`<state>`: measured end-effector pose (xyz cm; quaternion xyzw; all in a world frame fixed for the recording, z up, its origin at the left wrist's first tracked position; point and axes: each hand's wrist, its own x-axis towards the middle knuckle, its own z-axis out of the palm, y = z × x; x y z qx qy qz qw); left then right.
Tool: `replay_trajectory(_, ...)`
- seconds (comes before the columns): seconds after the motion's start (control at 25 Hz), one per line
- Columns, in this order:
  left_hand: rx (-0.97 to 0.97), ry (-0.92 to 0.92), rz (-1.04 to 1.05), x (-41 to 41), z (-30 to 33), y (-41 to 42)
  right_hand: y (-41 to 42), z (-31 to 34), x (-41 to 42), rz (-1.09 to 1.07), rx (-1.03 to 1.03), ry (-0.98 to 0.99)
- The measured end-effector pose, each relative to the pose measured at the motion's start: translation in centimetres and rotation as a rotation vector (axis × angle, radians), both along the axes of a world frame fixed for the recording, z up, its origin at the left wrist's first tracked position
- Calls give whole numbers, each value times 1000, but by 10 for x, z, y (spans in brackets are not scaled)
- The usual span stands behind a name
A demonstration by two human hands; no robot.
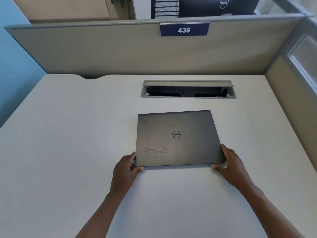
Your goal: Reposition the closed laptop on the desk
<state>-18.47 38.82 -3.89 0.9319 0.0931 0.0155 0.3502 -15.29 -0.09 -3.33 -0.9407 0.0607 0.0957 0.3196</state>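
Closed dark grey laptop point(178, 139) flat on white worktop point(68, 143), right of centre, near edge facing the wearer, far edge just short of the grey cable tray point(188, 89) recessed in the surface (lid of tray tipped up, dark sockets inside, detail too dim to read). Wide bare worktop to the left of the laptop and in front of it; narrower strip to the right before the side panel. Beige partition point(120, 48) along the back edge, with a curved cut-out point(91, 76) in the worktop at back left. Left hand point(127, 166) clasped on the near left corner: thumb at the front edge, fingers curled against the left side. Right hand point(229, 160) clasped on the near right corner: fingers laid along the right edge, thumb at the front edge. Both forearms bare, reaching in from the bottom of the view, converging toward the laptop. Cannot tell whether the near edge is lifted or resting. Round "DELL" logo point(176, 134) on the lid, upside down to the wearer; pale scuffs on the lid near the left hand. Blue plate point(184, 29) on partition top reading "439". Dark monitor back point(219, 6) beyond the partition, also marked "DELL".
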Motion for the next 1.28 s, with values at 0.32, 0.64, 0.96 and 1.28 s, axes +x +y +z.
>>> replay_trajectory(0.32, -39, -64, -65, 5, -7, 7, 9, -4, -8, -126, 35, -115)
replay_trajectory(0.64, -30, -60, -99, 16, -3, 15, 19, -6, -17, -177, 40, -161)
replay_trajectory(0.96, -5, -55, -74, 20, -3, 15, 26, -6, -21, -197, 29, -162)
replay_trajectory(1.28, -11, -70, -65, 18, -2, 14, 25, -4, -21, -180, 10, -151)
